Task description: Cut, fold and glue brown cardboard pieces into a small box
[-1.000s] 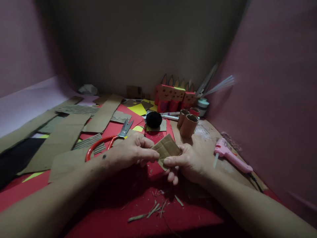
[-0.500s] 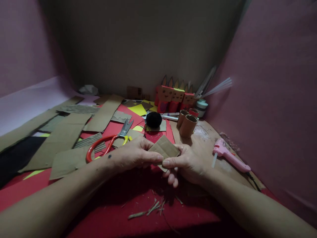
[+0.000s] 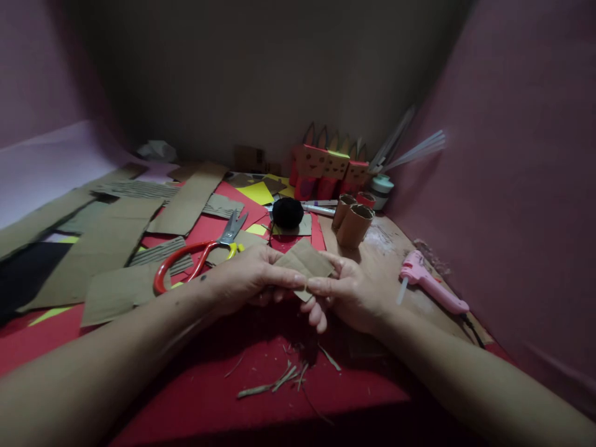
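Note:
Between both hands is a small squarish piece of brown cardboard (image 3: 305,261), turned cornerwise with a crease across it. My left hand (image 3: 254,273) pinches its left side, thumb on top. From the right, my right hand (image 3: 351,288) grips the near corner, its thumb tip close to the left thumb and some fingers curled underneath. Scissors with red handles (image 3: 179,264) lie half open on cardboard scraps beside my left wrist. A ball of black yarn (image 3: 287,213) sits just beyond the held piece. Thin cardboard shreds (image 3: 274,382) are scattered on the red surface (image 3: 186,403) below.
Cardboard strips (image 3: 107,242) overlap across the left. Brown cardboard tubes (image 3: 355,225) stand right of the yarn, with red figures with pointed ears (image 3: 313,164) behind. A pink glue gun (image 3: 431,282) lies at the right, near glue sticks (image 3: 416,149) and a lidded jar (image 3: 380,186).
The whole view has shifted slightly, so most things sit a little higher. Both hands keep hold of the cardboard piece, with only slight movement of the fingers.

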`<state>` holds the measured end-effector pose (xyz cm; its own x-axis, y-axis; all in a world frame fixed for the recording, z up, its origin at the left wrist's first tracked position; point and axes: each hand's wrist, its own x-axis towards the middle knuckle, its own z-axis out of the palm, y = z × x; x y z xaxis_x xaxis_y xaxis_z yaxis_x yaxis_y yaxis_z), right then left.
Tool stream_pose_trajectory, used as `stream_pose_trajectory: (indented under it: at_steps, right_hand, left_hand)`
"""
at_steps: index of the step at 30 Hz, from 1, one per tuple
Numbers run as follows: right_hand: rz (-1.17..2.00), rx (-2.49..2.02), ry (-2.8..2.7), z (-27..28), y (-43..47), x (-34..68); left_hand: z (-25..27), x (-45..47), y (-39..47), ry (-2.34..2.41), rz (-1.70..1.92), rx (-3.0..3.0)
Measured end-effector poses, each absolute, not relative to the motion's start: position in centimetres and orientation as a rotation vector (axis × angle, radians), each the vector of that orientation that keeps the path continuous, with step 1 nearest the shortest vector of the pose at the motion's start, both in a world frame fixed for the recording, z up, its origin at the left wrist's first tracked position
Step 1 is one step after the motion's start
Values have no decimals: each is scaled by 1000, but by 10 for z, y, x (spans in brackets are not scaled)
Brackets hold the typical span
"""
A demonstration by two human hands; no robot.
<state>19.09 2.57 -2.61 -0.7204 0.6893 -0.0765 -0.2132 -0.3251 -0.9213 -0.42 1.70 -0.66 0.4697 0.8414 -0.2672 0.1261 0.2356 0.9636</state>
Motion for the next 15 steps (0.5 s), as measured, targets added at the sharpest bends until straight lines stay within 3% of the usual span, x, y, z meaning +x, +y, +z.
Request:
stream_pose_trajectory:
  at_steps: [15]
  right_hand:
    - [2122,-629,-1421,-28,28,191]
  left_hand:
    - [-6,-6,16,995,636,1052]
